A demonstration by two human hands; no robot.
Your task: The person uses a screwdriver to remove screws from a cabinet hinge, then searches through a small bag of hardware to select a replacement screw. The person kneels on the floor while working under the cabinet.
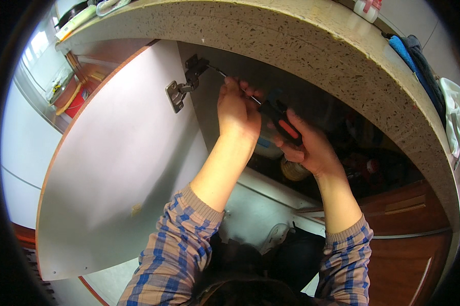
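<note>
My right hand (310, 147) grips the black and red handle of a screwdriver (287, 128) inside an open cabinet. My left hand (237, 109) has its fingers around the metal shaft, near its front end. The shaft points up and left to a metal cabinet hinge (193, 74), and its end reaches the hinge's dark mounting part on the inner side wall; whether it sits in a screw cannot be told. The hinge's cup plate (175, 96) lies on the white inner face of the cabinet door (119, 153), which stands open at the left.
A speckled stone countertop (272, 34) curves above my hands. Cloths (417, 69) hang over its right edge, and a bottle (368, 9) stands on top. A round container (294, 168) is in the dark cabinet. Brown drawer fronts (402, 252) stand at the right.
</note>
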